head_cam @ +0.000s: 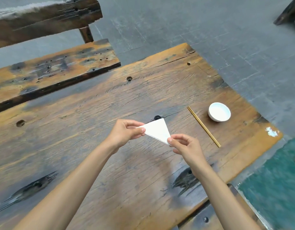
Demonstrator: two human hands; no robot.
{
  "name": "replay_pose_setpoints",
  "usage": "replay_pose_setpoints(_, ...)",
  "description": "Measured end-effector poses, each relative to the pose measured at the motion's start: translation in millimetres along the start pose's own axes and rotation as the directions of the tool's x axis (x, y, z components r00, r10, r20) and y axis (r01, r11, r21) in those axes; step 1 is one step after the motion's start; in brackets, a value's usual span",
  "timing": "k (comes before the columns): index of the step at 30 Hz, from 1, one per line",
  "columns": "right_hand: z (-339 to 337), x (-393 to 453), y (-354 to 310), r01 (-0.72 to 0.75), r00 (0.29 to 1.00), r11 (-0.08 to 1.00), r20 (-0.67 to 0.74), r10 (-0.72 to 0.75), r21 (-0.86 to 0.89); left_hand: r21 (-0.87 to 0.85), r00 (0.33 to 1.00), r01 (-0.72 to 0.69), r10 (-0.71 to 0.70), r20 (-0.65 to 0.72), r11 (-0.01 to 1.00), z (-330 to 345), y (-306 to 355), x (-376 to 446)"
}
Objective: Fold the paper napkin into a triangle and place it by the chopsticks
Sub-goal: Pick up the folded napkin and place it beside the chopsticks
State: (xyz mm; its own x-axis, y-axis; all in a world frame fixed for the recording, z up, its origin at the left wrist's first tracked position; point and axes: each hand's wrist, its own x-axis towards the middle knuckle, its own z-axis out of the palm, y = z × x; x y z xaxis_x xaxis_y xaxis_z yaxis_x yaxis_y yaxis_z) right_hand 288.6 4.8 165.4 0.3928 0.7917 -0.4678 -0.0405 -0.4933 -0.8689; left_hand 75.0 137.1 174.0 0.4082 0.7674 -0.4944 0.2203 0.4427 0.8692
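A white paper napkin [157, 131], folded into a triangle, hangs just above the worn wooden table [97, 113]. My left hand [125, 132] pinches its left corner between thumb and fingers. My right hand [184, 145] pinches its lower right corner. The third corner points away from me. A pair of wooden chopsticks [204, 127] lies diagonally on the table to the right of the napkin, about a hand's width from my right hand.
A small white bowl [219, 112] stands just right of the chopsticks, near the table's right edge. A wooden bench [52, 72] runs along the far left side. Grey floor lies beyond, with a green surface [279, 183] at lower right.
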Motion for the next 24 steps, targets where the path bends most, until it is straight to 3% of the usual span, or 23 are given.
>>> replay_pose_setpoints(13,-114.8,95.2,97.3,-0.271,0.954,0.963,-0.138,0.266,-0.015,0.234,0.971,0.177,-0.208,0.116,0.956,147.5,-45.6,165.0)
replay_pose_setpoints(24,-139.4,135.8,130.1,-0.381,0.917,0.924,-0.139,0.375,-0.02,0.405,0.972,0.138,-0.202,0.122,0.904,192.2,-75.4,225.5)
